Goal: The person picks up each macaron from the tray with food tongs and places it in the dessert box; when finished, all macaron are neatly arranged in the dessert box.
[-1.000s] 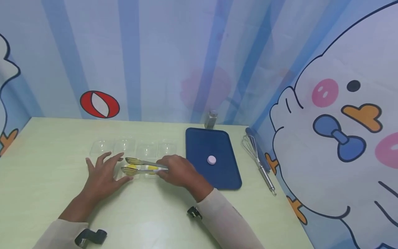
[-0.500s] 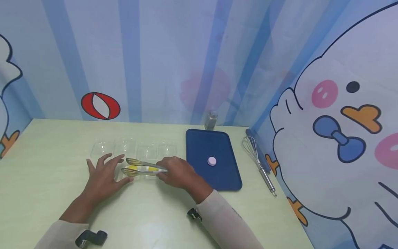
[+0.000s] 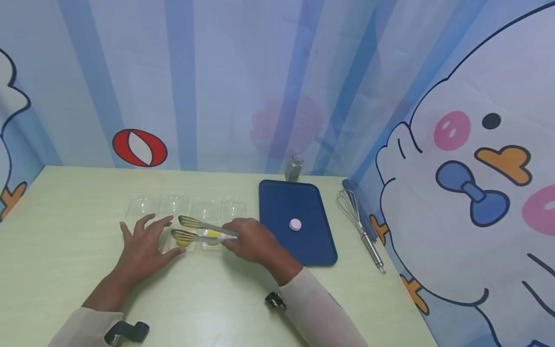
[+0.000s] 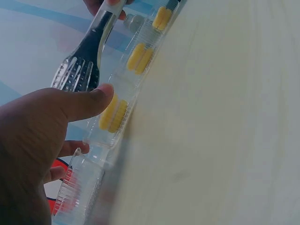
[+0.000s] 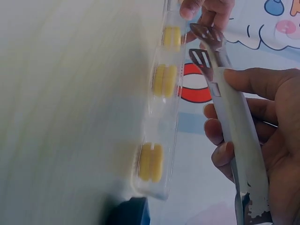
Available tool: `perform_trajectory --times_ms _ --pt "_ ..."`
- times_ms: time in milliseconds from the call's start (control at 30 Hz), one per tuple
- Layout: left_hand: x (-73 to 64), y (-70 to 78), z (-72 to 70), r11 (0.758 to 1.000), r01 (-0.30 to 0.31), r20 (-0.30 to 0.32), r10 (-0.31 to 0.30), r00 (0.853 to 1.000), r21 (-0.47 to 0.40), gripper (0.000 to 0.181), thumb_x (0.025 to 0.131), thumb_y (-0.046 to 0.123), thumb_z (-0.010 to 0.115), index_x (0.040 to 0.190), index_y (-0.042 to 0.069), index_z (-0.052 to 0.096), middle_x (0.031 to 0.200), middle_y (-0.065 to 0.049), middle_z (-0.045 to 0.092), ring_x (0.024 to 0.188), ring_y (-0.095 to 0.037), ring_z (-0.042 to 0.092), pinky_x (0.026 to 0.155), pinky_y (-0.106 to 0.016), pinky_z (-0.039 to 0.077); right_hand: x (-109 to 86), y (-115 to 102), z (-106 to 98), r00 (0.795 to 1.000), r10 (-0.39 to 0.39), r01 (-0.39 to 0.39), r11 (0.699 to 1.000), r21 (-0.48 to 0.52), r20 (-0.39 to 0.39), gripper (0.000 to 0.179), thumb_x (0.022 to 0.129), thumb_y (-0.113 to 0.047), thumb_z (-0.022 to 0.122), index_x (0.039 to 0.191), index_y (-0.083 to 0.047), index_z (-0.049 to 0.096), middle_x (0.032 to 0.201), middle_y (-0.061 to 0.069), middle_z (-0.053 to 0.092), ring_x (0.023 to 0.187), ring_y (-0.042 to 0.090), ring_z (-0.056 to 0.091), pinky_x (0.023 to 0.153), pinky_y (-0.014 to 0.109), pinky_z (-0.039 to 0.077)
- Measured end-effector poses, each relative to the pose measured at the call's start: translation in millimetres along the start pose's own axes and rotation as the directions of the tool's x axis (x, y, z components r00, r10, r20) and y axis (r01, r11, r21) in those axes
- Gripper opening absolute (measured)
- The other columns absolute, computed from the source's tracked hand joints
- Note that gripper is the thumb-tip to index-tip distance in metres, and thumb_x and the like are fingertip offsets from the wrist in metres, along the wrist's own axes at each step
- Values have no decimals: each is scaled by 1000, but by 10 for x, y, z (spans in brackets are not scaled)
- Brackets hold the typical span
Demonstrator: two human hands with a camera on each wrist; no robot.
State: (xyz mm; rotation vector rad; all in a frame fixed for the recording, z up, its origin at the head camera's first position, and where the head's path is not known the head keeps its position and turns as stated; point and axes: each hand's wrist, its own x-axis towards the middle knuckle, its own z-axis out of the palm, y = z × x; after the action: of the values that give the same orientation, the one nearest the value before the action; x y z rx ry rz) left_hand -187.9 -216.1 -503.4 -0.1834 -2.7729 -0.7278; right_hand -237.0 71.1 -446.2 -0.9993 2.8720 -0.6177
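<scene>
My right hand (image 3: 251,241) grips metal tongs (image 5: 229,103) by their handle, and the two slotted ends stand apart over the front clear plastic tray (image 5: 161,117). In that tray lie yellow macarons (image 5: 164,80), each in its own compartment; the left one is partly behind the tongs' near end in the head view. My left hand (image 3: 145,250) straddles the tray's left part, thumb at the near side and fingertips at the far side. A macaron (image 4: 112,115) sits beside the left thumb. Nothing shows between the tongs' ends.
Another clear tray (image 3: 205,210) stands just behind. Right of it lies a blue tray (image 3: 286,197) bearing a pale pink macaron (image 3: 295,224). A whisk (image 3: 368,246) lies beside a blue-handled utensil (image 3: 371,232) at the right edge; a small shaker (image 3: 294,168) stands at the back.
The right hand and tongs have shifted slightly right and their ends have spread a little. The left macaron now shows lower, under the near end. The left hand stays in place.
</scene>
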Motion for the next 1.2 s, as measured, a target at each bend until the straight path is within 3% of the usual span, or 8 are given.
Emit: perform_trajectory --times_ms 167,333,567,733,867,1067,1200 --pt "-41 -59 -122 1000 -5 -16 6 1000 30 89 79 41 96 150 5 56 148 -29 62 150 -57 35 116 -97 1 -48 15 18 999 14 -12 999 48 -40 34 105 -33 74 134 -16 78 125 0 81 109 16 76 91 33 63" --pt "-91 -161 -288 997 -26 -75 32 997 76 84 78 45 96 143 6 61 147 -29 60 146 -58 39 114 -99 4 -130 41 -3 998 1 3 998 61 -69 35 105 -31 74 134 -13 77 128 4 81 117 21 76 98 41 63" --pt "-233 -376 -435 998 -19 -127 27 992 66 80 77 42 95 141 5 63 149 -27 55 140 -59 41 113 -99 7 -312 157 -127 992 26 -16 996 87 -121 36 104 -30 76 134 -10 77 127 8 81 115 27 77 96 47 64" --pt "-270 -518 -436 1000 -10 -160 6 987 -28 81 76 33 97 143 3 62 151 -29 54 140 -61 41 115 -98 8 -462 302 -219 984 74 -58 993 105 -160 35 101 -29 79 131 -9 79 124 9 81 108 26 77 89 47 64" --pt "-274 -597 -392 994 -11 -143 -4 990 -107 85 77 27 98 147 2 58 154 -31 51 143 -60 38 118 -95 8 -571 404 -267 977 115 -91 987 136 -178 33 102 -27 78 130 -10 79 124 7 81 105 23 76 88 45 62" --pt "-299 -595 -346 985 4 -110 -23 994 -174 86 78 25 99 149 3 56 156 -30 48 147 -59 35 123 -90 10 -733 555 -330 967 167 -134 975 176 -193 30 102 -25 78 129 -12 80 117 4 82 97 17 73 81 42 60" --pt "-326 -586 -335 981 37 -80 -53 995 -188 85 80 26 97 150 4 55 158 -30 47 149 -58 34 123 -89 10 -847 665 -343 959 196 -158 969 191 -203 32 102 -24 78 131 -10 79 116 7 82 100 21 74 84 45 62"
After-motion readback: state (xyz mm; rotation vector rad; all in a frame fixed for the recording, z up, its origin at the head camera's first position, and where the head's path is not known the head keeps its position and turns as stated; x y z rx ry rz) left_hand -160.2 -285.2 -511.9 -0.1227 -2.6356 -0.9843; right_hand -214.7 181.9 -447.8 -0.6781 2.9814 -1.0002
